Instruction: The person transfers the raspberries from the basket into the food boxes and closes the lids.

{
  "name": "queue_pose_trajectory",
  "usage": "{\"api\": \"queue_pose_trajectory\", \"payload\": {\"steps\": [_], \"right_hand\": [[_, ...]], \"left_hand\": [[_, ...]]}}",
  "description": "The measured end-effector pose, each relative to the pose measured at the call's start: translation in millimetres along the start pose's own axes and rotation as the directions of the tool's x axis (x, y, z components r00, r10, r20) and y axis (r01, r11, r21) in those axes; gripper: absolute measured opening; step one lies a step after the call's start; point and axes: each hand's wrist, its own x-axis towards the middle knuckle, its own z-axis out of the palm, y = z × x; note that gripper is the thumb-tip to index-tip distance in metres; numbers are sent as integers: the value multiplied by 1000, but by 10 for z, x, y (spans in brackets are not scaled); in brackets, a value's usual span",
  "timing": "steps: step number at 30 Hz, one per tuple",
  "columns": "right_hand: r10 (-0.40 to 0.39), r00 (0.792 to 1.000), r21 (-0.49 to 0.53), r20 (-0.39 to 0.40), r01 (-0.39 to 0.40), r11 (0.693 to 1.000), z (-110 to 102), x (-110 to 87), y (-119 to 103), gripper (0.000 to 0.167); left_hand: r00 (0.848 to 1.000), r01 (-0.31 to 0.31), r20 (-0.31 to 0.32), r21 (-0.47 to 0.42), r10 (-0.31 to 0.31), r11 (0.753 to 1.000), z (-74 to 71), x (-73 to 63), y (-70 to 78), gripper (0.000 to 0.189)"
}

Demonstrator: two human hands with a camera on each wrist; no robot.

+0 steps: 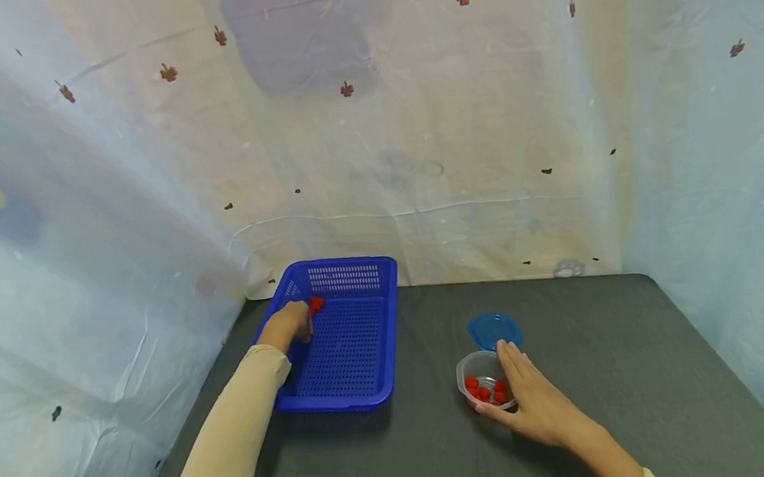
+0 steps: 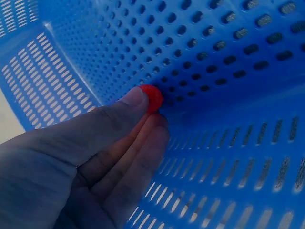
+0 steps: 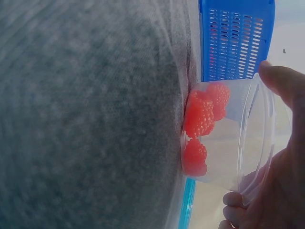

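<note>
My left hand (image 1: pixel 288 326) reaches over the left wall of a blue plastic basket (image 1: pixel 392 345). Between thumb and fingers it pinches a red raspberry (image 2: pixel 153 98), close to the basket's perforated bottom in the left wrist view. Red berries (image 1: pixel 317 304) show just beyond the fingertips in the head view. My right hand (image 1: pixel 539 406) holds a clear plastic tub (image 3: pixel 233 133) by its rim, thumb on one side and fingers on the other. Several red raspberries (image 3: pixel 199 114) lie at the bottom of the tub, which stands upright on the table.
A blue lid (image 1: pixel 493 329) lies on the table just behind the tub. Dark grey cloth covers the table (image 1: pixel 430 449). A patterned plastic curtain (image 1: pixel 428 142) hangs behind the table and along both sides.
</note>
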Motion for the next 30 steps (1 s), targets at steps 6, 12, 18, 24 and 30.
{"api": "queue_pose_trajectory", "payload": {"steps": [6, 12, 18, 24, 30], "right_hand": [[3, 1000, -7, 1, -3, 1000, 1, 4, 0, 119], [4, 1000, -9, 7, -3, 1000, 12, 6, 2, 119], [-1, 1000, -10, 2, 1, 1000, 9, 8, 0, 119], [-8, 1000, -9, -4, 8, 1000, 8, 8, 0, 118], [-3, 1000, -8, 4, 3, 1000, 1, 6, -4, 118]], "left_hand": [[999, -48, -9, -43, 48, 998, -30, -115, 35, 14], [990, -140, -42, -117, 135, 983, -62, -191, 109, 7], [976, -214, -81, -165, 204, 963, -129, -272, 243, 4], [956, -285, -127, -193, 264, 939, -189, -375, 387, 7], [938, -333, -181, -244, 294, 911, -181, -445, 480, 7]]}}
